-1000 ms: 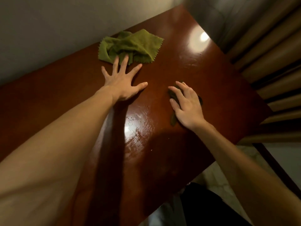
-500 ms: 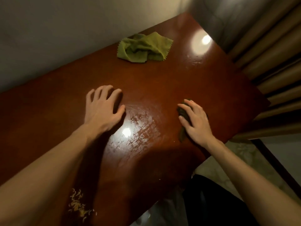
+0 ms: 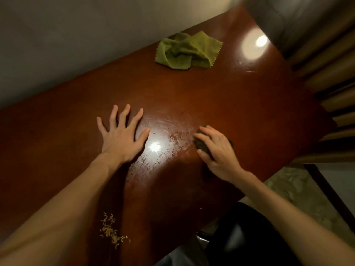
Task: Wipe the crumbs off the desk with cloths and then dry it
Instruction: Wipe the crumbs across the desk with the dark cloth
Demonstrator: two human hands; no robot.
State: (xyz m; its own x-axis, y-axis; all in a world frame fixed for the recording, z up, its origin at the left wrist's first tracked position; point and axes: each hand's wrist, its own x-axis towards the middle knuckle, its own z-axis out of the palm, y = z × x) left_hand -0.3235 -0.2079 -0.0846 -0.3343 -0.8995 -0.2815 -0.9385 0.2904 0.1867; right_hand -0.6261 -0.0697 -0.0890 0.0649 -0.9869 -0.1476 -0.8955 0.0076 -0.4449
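Observation:
A glossy red-brown desk [image 3: 240, 104] fills the view. My left hand [image 3: 121, 137] lies flat on it with fingers spread, holding nothing. My right hand [image 3: 217, 148] presses down on a dark bunched cloth [image 3: 200, 144], fingers curled over it. Wet smears [image 3: 169, 143] shine between the two hands. A crumpled green cloth [image 3: 186, 51] lies at the far side of the desk, well beyond both hands. A small pile of pale crumbs [image 3: 112, 230] sits near the desk's near edge, beside my left forearm.
A grey wall [image 3: 67, 45] runs along the desk's far-left side. Beige curtains [image 3: 330, 60] hang at the right. Tiled floor [image 3: 299, 191] and a dark seat [image 3: 249, 237] show below the desk's right and near edges.
My left hand drew back from the green cloth toward the desk's middle, curled briefly, and now lies spread flat. The right hand stays on the dark cloth. The crumbs have come into view.

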